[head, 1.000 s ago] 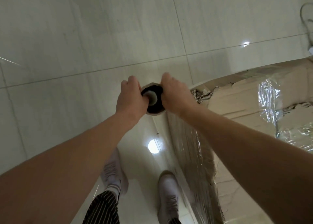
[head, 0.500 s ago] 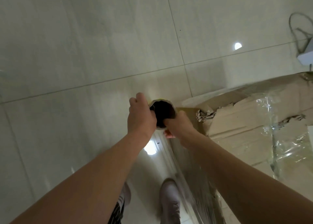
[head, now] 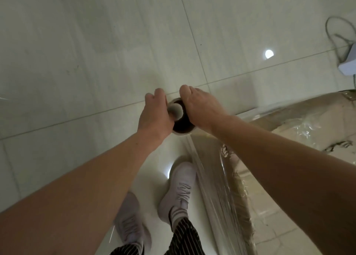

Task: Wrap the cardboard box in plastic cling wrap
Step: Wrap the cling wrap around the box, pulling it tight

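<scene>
Fingers (head: 156, 95) of left hand (head: 154, 114) and right hand (head: 204, 108) curled round top of cling wrap roll (head: 181, 127); tips hidden. Film (head: 217, 197) stretches alongside cardboard box (head: 308, 123), right, cropped by frame. White shoes (head: 179, 189) on tiled floor (head: 96, 52); cable (head: 335, 33) at edge.

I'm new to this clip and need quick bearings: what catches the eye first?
At centre the left hand and right hand grip a roll of wrap, seen end-on. Clear film stretches from it down along the cardboard box on the right, beside white shoes.
</scene>
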A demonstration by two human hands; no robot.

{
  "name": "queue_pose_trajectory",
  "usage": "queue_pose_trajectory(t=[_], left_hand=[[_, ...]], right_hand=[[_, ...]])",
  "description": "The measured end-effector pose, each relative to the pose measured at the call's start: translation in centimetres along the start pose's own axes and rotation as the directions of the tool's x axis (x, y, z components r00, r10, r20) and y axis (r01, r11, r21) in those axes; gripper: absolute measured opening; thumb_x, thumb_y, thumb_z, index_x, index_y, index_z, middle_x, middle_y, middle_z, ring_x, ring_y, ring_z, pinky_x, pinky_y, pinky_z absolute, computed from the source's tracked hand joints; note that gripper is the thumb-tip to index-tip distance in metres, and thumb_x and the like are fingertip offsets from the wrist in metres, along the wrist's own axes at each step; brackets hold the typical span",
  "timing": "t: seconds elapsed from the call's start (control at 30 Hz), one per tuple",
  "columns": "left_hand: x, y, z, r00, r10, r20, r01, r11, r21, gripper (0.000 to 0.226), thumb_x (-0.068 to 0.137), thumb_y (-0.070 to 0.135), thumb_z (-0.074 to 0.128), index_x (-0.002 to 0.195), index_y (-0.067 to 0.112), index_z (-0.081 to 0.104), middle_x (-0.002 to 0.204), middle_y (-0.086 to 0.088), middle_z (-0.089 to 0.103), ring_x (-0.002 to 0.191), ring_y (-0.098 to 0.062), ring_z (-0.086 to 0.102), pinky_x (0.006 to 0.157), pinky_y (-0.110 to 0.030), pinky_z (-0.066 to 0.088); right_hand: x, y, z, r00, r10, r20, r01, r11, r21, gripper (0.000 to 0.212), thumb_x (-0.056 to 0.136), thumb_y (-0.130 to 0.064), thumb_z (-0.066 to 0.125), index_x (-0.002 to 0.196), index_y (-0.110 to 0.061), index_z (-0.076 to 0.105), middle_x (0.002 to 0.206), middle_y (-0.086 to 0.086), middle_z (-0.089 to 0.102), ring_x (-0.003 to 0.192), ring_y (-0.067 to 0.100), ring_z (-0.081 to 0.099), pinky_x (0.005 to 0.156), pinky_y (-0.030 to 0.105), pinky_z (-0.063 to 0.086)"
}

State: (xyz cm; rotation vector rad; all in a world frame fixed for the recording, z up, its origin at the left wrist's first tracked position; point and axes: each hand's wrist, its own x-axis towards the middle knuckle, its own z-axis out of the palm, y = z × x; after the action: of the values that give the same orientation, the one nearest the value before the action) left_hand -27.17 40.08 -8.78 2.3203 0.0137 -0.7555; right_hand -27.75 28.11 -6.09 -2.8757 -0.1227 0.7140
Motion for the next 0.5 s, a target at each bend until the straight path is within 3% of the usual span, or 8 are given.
queue_pose_trajectory(t=[0.07,0.1,0.17,0.23,0.3,0.37,0.43,0.5], left_hand=[[0.3,0.3,0.6,1.0,-0.01,-0.009,0.01,1.0,-0.001,0.022,0.086,0.005,0.053,0.098,0.013,0.036,0.1,-0.007,0.038,0.07,-0.024,0.049,0.063,-0.037,0.048],[0.4,0.5,0.9,1.0,-0.022,-0.022,0.022,1.0,-0.005,0.021,0.086,0.005,0.052,0.099,0.013,0.036,0.1,-0.007,0.038,0.071,-0.024,0.048,0.063,-0.036,0.046],[0.5,0.8,1.3,0.997,-0.066,-0.044,0.065,0.997,-0.04,0.021,0.087,0.004,0.05,0.101,0.011,0.036,0.1,-0.006,0.036,0.075,-0.025,0.048,0.066,-0.037,0.046],[0.4,1.0,1.4,0.993,-0.101,-0.055,0.097,0.993,-0.072,0.02,0.087,0.003,0.049,0.098,0.012,0.035,0.1,-0.005,0.035,0.076,-0.026,0.047,0.069,-0.039,0.047],[0.4,1.3,1.5,0.991,-0.126,-0.043,0.123,0.99,-0.067,0.02,0.087,0.003,0.05,0.096,0.013,0.034,0.101,-0.005,0.035,0.075,-0.024,0.047,0.07,-0.038,0.047],[0.7,1.6,1.5,0.989,-0.142,-0.031,0.14,0.989,-0.051,0.021,0.087,0.005,0.051,0.096,0.014,0.034,0.101,-0.005,0.036,0.071,-0.023,0.046,0.067,-0.037,0.045],[1.3,2.0,1.3,0.988,-0.149,-0.026,0.149,0.989,-0.026,0.021,0.087,0.006,0.051,0.096,0.014,0.034,0.101,-0.006,0.036,0.066,-0.02,0.043,0.063,-0.035,0.041],[2.3,2.7,1.2,0.989,-0.145,-0.025,0.146,0.989,0.025,0.021,0.086,0.006,0.051,0.095,0.015,0.034,0.1,-0.006,0.036,0.061,-0.016,0.04,0.058,-0.032,0.036]], right_hand=[[0.2,0.9,0.8,0.997,0.039,-0.064,-0.035,0.997,0.07,0.012,0.092,-0.007,0.044,0.097,-0.013,0.035,0.097,0.007,0.052,0.091,0.025,0.052,0.067,0.028,0.034],[0.0,1.0,1.2,0.985,0.154,-0.071,-0.139,0.972,0.189,0.012,0.092,-0.007,0.044,0.095,-0.013,0.034,0.092,0.006,0.049,0.085,0.025,0.051,0.065,0.03,0.034],[-0.4,1.4,1.6,0.901,0.422,0.102,-0.42,0.788,0.45,0.017,0.089,-0.01,0.05,0.1,-0.01,0.037,0.09,0.005,0.049,0.08,0.024,0.049,0.064,0.03,0.033],[-0.9,1.7,2.0,0.799,0.492,0.346,-0.6,0.603,0.526,0.034,0.086,-0.015,0.057,0.112,-0.004,0.04,0.094,0.007,0.051,0.083,0.023,0.051,0.064,0.029,0.036],[-1.2,1.8,2.1,0.771,0.467,0.432,-0.637,0.56,0.53,0.039,0.086,-0.014,0.056,0.118,-0.002,0.039,0.097,0.009,0.051,0.085,0.023,0.051,0.058,0.026,0.036],[-0.9,2.0,2.0,0.779,0.457,0.429,-0.626,0.536,0.567,0.034,0.088,-0.011,0.051,0.118,-0.002,0.037,0.097,0.01,0.049,0.084,0.023,0.049,0.053,0.026,0.034],[-0.3,2.4,1.7,0.798,0.448,0.404,-0.601,0.531,0.598,0.03,0.089,-0.008,0.047,0.116,-0.002,0.038,0.097,0.01,0.048,0.085,0.023,0.048,0.06,0.028,0.036],[0.6,3.1,1.1,0.83,0.435,0.35,-0.557,0.601,0.573,0.026,0.09,-0.008,0.044,0.115,-0.001,0.039,0.096,0.01,0.048,0.085,0.025,0.048,0.067,0.03,0.034]])
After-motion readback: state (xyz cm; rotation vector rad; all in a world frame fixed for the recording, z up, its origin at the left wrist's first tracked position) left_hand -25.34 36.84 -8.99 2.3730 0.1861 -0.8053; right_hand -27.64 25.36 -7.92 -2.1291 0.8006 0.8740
